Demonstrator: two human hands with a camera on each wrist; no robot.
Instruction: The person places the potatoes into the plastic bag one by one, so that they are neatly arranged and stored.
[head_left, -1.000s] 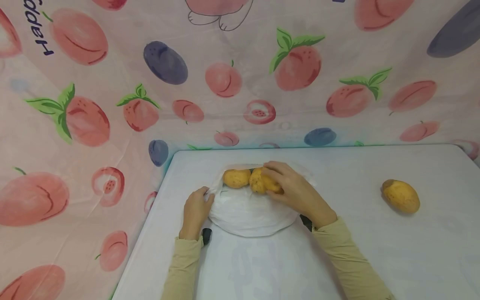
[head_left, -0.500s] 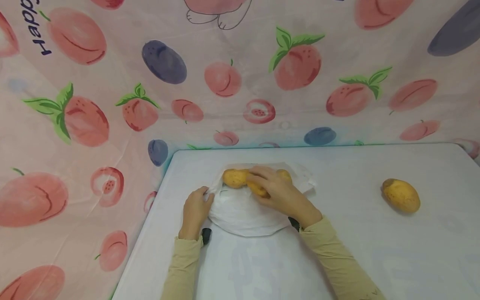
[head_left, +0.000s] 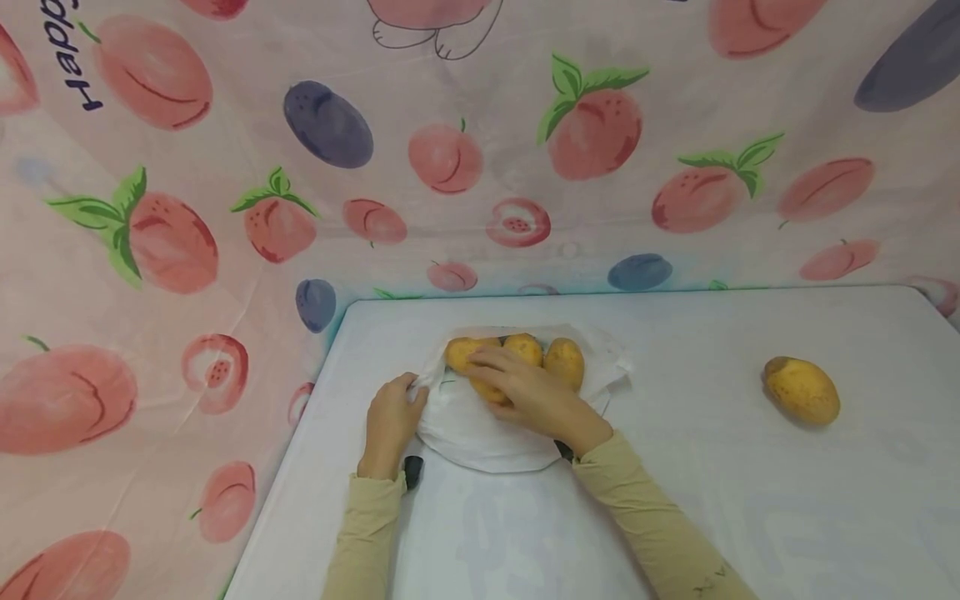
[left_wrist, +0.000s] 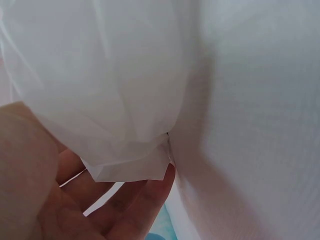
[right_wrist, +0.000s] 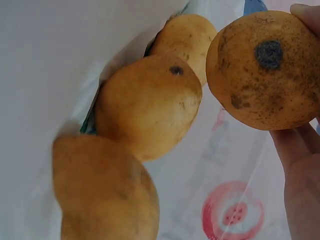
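Observation:
A white plastic bag (head_left: 487, 437) lies on the table with its mouth spread at the far side. My left hand (head_left: 392, 425) pinches the bag's left edge; in the left wrist view, its fingers (left_wrist: 150, 200) lie under a fold of the plastic. In my right hand (head_left: 536, 396) is a potato (right_wrist: 265, 70), held above the bag and partly covered by the fingers in the head view. Behind it, three more potatoes sit in a row at the bag's mouth: a left one (head_left: 461, 352), a middle one (head_left: 525, 347) and a right one (head_left: 565, 363).
Apart from the bag, a single potato (head_left: 802, 392) with a brown end lies on the right side of the white table (head_left: 712, 483). A fruit-patterned cloth (head_left: 465, 100) rises along the table's back and left edges.
My right hand has moved left across the bag with a potato in its grip, uncovering the middle and right potatoes. My left hand stays at the bag's edge.

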